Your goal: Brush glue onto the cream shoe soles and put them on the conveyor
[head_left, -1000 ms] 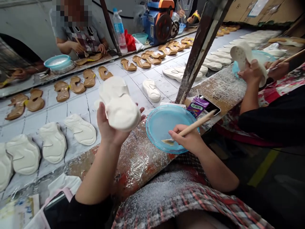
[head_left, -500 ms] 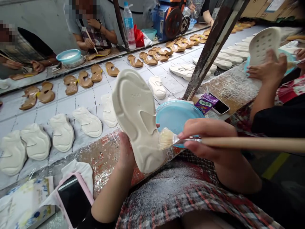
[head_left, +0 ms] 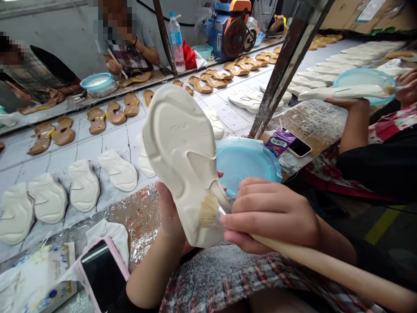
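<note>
My left hand (head_left: 171, 213) grips a white shoe sole (head_left: 176, 134) from behind and holds it tilted up in front of me. Its thumb shows at the left edge and fingertips at the right. My right hand (head_left: 273, 215) is closed round a brush (head_left: 319, 263) with a long wooden handle. The pale bristles press on the narrower lower part of the sole and fan out there. Behind my right hand stands a light blue basin (head_left: 249, 163), its rim partly covered by the sole and the hand.
More white soles (head_left: 48, 195) lie on the white belt (head_left: 120, 139), with tan soles (head_left: 115, 114) beyond. A slanted metal post (head_left: 283, 65) rises at right. A pink-cased phone (head_left: 104, 274) lies at lower left. Co-workers sit opposite; one at right brushes another sole (head_left: 345, 92).
My brush has moved left and down across the sole, and its handle now slopes down to the right. The co-worker at right has lowered their sole to nearly flat.
</note>
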A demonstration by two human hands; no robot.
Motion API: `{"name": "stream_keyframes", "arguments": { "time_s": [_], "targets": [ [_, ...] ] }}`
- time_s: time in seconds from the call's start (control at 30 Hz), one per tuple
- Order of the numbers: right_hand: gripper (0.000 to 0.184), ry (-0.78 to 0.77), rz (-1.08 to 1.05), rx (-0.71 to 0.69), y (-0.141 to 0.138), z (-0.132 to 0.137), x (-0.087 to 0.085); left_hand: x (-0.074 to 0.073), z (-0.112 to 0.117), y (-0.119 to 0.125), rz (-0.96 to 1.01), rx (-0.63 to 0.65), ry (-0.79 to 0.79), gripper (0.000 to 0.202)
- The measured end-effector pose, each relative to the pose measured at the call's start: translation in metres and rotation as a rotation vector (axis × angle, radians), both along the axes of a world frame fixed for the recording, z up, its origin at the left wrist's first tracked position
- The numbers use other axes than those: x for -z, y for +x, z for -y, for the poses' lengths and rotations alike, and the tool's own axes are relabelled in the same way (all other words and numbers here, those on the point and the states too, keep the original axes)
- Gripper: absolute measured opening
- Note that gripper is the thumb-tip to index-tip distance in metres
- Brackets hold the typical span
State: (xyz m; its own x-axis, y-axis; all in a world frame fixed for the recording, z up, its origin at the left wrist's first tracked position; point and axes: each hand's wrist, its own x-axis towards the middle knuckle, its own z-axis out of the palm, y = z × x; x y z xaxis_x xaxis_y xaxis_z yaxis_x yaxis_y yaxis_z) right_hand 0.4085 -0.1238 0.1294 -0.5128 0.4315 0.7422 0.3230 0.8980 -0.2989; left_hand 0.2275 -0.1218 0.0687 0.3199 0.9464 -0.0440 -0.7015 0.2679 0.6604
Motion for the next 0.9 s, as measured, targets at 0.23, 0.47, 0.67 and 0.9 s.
{"name": "stream_keyframes", "arguments": {
  "time_s": [0.23, 0.47, 0.67, 0.9],
  "targets": [
    [0.005, -0.041, -0.073, 0.006, 0.009, 0.006, 0.005, -0.013, -0.006, -0.005, -0.048, -0.022, 0.096, 0.080],
    [0.016, -0.215, 0.025, -0.111, 0.019, 0.018, -0.010, -0.025, -0.006, -0.008, -0.032, -0.021, -0.017, 0.080],
    [0.021, -0.164, -0.094, -0.052, 0.011, 0.014, 0.002, -0.032, -0.015, -0.011, -0.060, -0.086, -0.059, 0.079],
    [0.020, -0.260, -0.164, -0.036, 0.007, 0.008, -0.007, -0.027, -0.021, 0.011, 0.029, -0.145, -0.008, 0.069]
  ]
}}
